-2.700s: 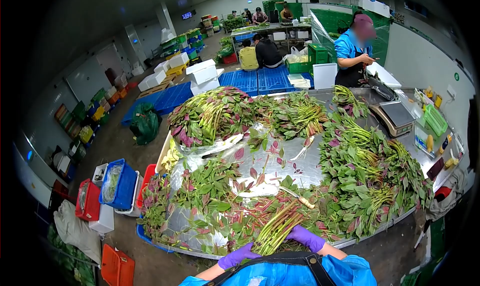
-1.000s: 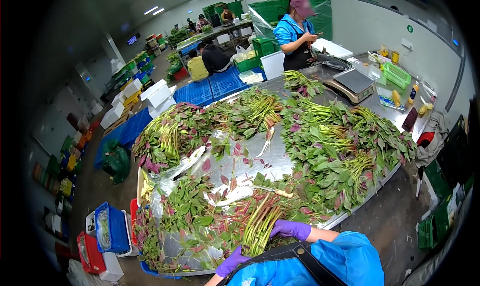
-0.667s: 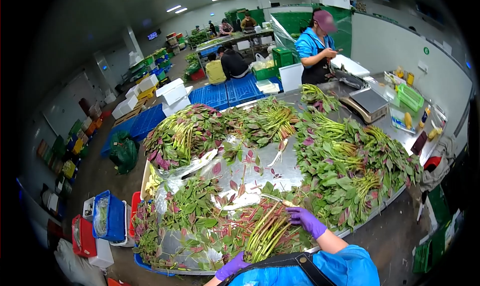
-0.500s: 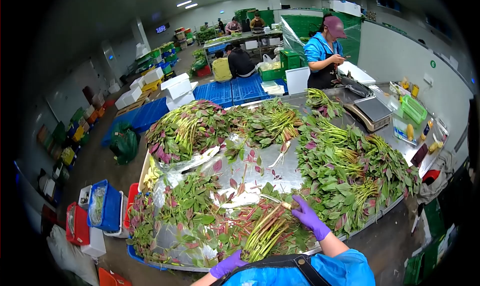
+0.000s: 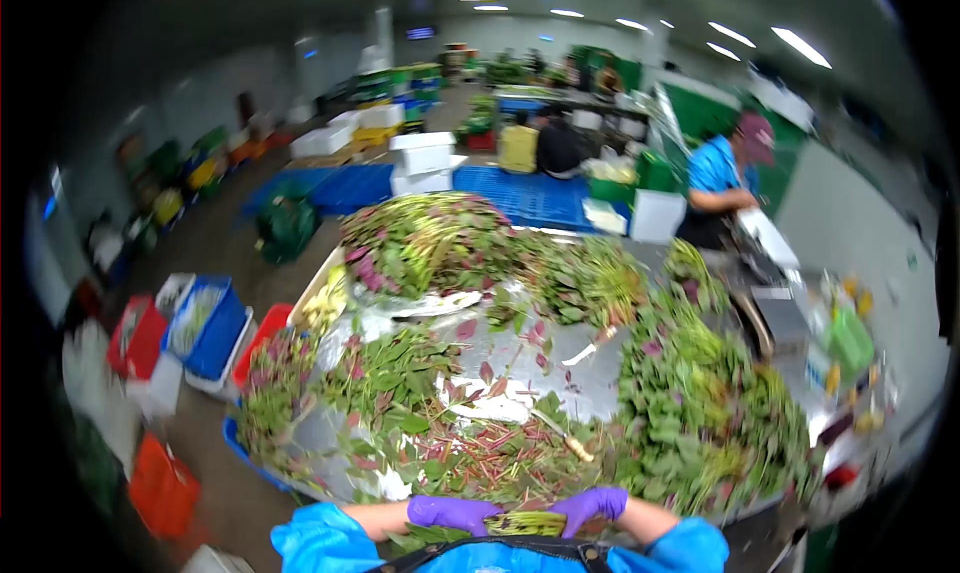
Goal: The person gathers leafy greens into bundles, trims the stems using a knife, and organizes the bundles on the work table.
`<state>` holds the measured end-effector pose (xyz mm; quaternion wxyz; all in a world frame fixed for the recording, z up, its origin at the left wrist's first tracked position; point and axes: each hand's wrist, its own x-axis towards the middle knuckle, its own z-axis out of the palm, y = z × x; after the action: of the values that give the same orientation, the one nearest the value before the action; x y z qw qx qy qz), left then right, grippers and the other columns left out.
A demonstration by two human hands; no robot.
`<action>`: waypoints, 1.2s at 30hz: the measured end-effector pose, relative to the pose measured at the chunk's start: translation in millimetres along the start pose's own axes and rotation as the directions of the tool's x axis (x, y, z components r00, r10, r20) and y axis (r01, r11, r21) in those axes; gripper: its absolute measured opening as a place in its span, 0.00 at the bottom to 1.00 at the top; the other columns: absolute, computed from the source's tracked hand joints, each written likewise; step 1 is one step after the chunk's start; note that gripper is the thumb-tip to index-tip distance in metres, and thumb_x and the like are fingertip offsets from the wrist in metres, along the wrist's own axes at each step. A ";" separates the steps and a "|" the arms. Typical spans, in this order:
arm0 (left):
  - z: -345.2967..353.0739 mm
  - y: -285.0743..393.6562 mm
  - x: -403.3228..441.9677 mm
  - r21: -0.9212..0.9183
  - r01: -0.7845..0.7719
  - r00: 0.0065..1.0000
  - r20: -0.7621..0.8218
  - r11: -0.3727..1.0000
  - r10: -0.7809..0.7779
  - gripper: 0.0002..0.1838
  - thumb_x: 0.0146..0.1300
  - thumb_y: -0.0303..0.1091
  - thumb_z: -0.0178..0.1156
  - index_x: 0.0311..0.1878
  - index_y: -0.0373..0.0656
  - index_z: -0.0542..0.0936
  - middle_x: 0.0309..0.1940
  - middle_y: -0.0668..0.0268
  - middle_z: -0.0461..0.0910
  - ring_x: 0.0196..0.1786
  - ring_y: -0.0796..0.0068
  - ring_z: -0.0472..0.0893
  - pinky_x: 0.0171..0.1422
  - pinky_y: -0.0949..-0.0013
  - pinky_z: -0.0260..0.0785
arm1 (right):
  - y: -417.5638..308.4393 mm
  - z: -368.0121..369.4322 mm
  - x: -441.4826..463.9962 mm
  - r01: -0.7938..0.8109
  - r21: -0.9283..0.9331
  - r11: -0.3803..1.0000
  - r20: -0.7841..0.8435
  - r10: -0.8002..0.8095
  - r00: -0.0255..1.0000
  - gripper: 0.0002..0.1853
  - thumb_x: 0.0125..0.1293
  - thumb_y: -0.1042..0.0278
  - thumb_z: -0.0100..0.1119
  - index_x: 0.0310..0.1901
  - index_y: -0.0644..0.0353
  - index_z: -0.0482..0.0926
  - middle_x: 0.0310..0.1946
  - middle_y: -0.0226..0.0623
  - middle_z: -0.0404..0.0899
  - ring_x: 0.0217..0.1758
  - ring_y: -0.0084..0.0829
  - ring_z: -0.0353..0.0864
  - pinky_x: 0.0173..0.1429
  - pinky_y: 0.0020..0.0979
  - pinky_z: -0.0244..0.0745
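Observation:
Both of my hands wear purple gloves at the table's near edge, close to my apron. Between them lies a bunch of green stems [image 5: 526, 523], pulled in against my body. My left hand [image 5: 454, 514] wraps its left end, and my right hand [image 5: 590, 509] is closed round the right end. Just beyond, cut reddish stems [image 5: 490, 455] and loose leaves cover the metal table [image 5: 480, 358]. A knife with a pale handle [image 5: 578, 447] lies among them, and a second knife [image 5: 590, 347] lies farther back.
Leafy bunches [image 5: 700, 403] are piled along the right side, with more [image 5: 430, 238] at the back left. A scale [image 5: 780, 318] stands at the right. A co-worker in blue [image 5: 715, 178] is behind it. Blue, red and orange bins [image 5: 165, 488] stand on the floor at left.
My right hand has come back from beside the pale knife handle and closed on the stems. The bunch has been drawn towards my body and turned more sideways. The view has swung.

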<state>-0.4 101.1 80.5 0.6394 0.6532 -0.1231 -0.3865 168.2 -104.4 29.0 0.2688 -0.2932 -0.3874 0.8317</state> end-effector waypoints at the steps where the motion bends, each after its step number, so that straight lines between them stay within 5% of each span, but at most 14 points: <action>1: 6.5 5.6 -1.5 -0.036 -0.014 0.997 -0.074 0.999 0.012 0.32 0.48 0.31 0.63 0.58 0.33 0.66 0.52 0.59 0.72 0.53 0.74 0.68 0.57 0.69 0.61 | 14.0 -3.7 -3.0 -0.026 -0.111 0.993 -0.051 0.021 0.998 0.44 0.48 0.68 0.67 0.66 0.62 0.53 0.63 0.34 0.60 0.63 0.26 0.57 0.67 0.28 0.50; 6: -8.9 15.0 6.7 0.272 -0.074 0.997 0.048 0.959 0.064 0.36 0.48 0.33 0.62 0.62 0.37 0.62 0.52 0.54 0.72 0.54 0.69 0.70 0.58 0.66 0.62 | -6.9 15.7 -14.2 -0.229 -0.463 0.856 -0.345 0.064 0.937 0.25 0.49 0.70 0.63 0.52 0.63 0.73 0.43 0.32 0.78 0.42 0.23 0.72 0.49 0.27 0.69; 8: -15.1 48.7 -10.3 0.627 0.233 0.967 -0.234 0.744 -0.105 0.38 0.48 0.35 0.63 0.64 0.41 0.60 0.53 0.49 0.71 0.57 0.56 0.69 0.63 0.64 0.59 | -30.3 34.9 -21.0 -0.143 -0.245 0.959 -0.513 -0.003 0.859 0.20 0.51 0.72 0.60 0.48 0.64 0.75 0.38 0.30 0.79 0.36 0.19 0.73 0.40 0.24 0.72; 10: -17.5 40.0 -21.7 0.867 0.369 0.620 -0.498 0.335 0.606 0.36 0.47 0.36 0.62 0.62 0.46 0.63 0.48 0.51 0.73 0.54 0.55 0.71 0.62 0.58 0.58 | -32.1 27.1 -19.2 0.064 -0.155 0.986 -0.589 -0.144 0.796 0.19 0.52 0.74 0.58 0.48 0.63 0.74 0.38 0.30 0.78 0.35 0.19 0.74 0.38 0.21 0.72; 14: -13.9 36.0 -27.4 0.775 0.345 0.053 -0.580 0.530 0.813 0.25 0.44 0.35 0.66 0.49 0.48 0.73 0.45 0.62 0.76 0.47 0.61 0.74 0.55 0.60 0.62 | -47.2 18.9 12.2 0.415 -0.072 0.907 -0.836 -0.282 0.471 0.16 0.53 0.77 0.58 0.45 0.65 0.75 0.37 0.35 0.78 0.32 0.22 0.76 0.38 0.22 0.72; 17: -6.4 -20.9 6.1 0.236 -0.203 0.345 -0.891 0.950 0.295 0.20 0.53 0.37 0.64 0.48 0.44 0.73 0.37 0.64 0.77 0.42 0.72 0.76 0.45 0.70 0.66 | -46.2 6.2 54.1 0.423 -0.085 0.902 -0.889 -0.261 0.377 0.14 0.53 0.77 0.58 0.43 0.67 0.76 0.34 0.34 0.79 0.32 0.24 0.77 0.37 0.23 0.73; 20: -10.7 -112.2 43.9 -0.435 -0.530 0.648 -0.762 0.728 0.016 0.22 0.59 0.37 0.59 0.55 0.44 0.69 0.33 0.66 0.77 0.38 0.77 0.74 0.41 0.73 0.65 | -23.6 -0.3 85.7 0.504 0.225 0.834 -0.835 -0.101 0.540 0.12 0.54 0.73 0.59 0.41 0.65 0.76 0.32 0.31 0.78 0.33 0.23 0.78 0.39 0.24 0.73; 21: -22.6 -149.3 57.8 -0.610 -0.615 0.726 -0.685 0.499 0.057 0.23 0.62 0.37 0.56 0.59 0.44 0.66 0.32 0.67 0.77 0.35 0.80 0.73 0.37 0.75 0.65 | 4.0 -18.7 100.0 0.473 -0.036 0.881 -0.799 -0.310 0.516 0.14 0.55 0.72 0.60 0.44 0.63 0.75 0.34 0.31 0.78 0.38 0.23 0.76 0.44 0.24 0.71; 22: -26.1 -185.2 63.6 -0.148 -0.364 0.655 -0.743 0.920 0.140 0.27 0.63 0.32 0.52 0.65 0.44 0.59 0.33 0.66 0.76 0.27 0.78 0.70 0.29 0.76 0.62 | -5.5 -2.5 106.1 0.447 -0.055 0.893 -0.849 -0.277 0.449 0.18 0.56 0.69 0.60 0.48 0.63 0.72 0.38 0.31 0.76 0.43 0.24 0.74 0.48 0.24 0.69; 24: -25.8 -161.8 60.1 -0.856 -0.408 0.907 -0.421 0.318 0.030 0.29 0.61 0.24 0.50 0.66 0.41 0.57 0.42 0.61 0.77 0.37 0.71 0.78 0.40 0.72 0.71 | 17.5 -1.6 119.4 0.095 -0.190 0.977 -0.915 -0.211 0.345 0.25 0.57 0.62 0.61 0.54 0.65 0.67 0.50 0.35 0.72 0.51 0.27 0.71 0.56 0.29 0.65; 25: 8.5 -77.2 39.3 -0.282 -0.523 0.719 -0.653 0.804 0.238 0.26 0.63 0.33 0.49 0.63 0.36 0.61 0.54 0.54 0.71 0.57 0.65 0.72 0.59 0.66 0.66 | 26.1 -11.6 115.3 0.095 -0.197 0.976 -0.923 -0.217 0.317 0.25 0.57 0.62 0.61 0.54 0.65 0.67 0.50 0.35 0.72 0.51 0.27 0.71 0.56 0.29 0.65; 26: 2.8 -75.5 45.1 -0.280 -0.524 0.728 -0.637 0.804 0.252 0.26 0.63 0.33 0.49 0.63 0.36 0.61 0.54 0.54 0.71 0.57 0.65 0.72 0.59 0.66 0.66 | 21.9 -10.2 110.1 0.119 -0.196 0.973 -0.898 -0.227 0.377 0.25 0.58 0.61 0.60 0.54 0.64 0.68 0.49 0.36 0.72 0.51 0.27 0.71 0.57 0.28 0.65; 28: -5.5 -79.2 54.3 -0.746 -0.450 0.848 -0.530 0.490 -0.029 0.26 0.63 0.37 0.49 0.60 0.31 0.64 0.61 0.52 0.64 0.65 0.63 0.62 0.67 0.64 0.57 | 12.3 -0.3 100.7 0.161 -0.179 0.970 -0.826 -0.238 0.512 0.24 0.60 0.57 0.58 0.53 0.64 0.69 0.49 0.36 0.73 0.51 0.25 0.71 0.58 0.28 0.64; 36: -31.2 -70.6 37.7 -0.785 -0.575 0.803 -0.596 0.232 -0.025 0.17 0.62 0.31 0.50 0.52 0.33 0.68 0.52 0.48 0.72 0.56 0.52 0.72 0.62 0.53 0.63 | -4.8 15.3 73.1 0.279 0.188 0.942 -0.575 -0.124 0.809 0.21 0.63 0.52 0.53 0.48 0.61 0.73 0.35 0.33 0.79 0.37 0.22 0.78 0.46 0.23 0.71</action>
<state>22.1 110.3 -2.0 0.9639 0.1823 0.1786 -0.0757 108.7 -59.9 20.5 0.4935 -0.4403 -0.2077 0.7207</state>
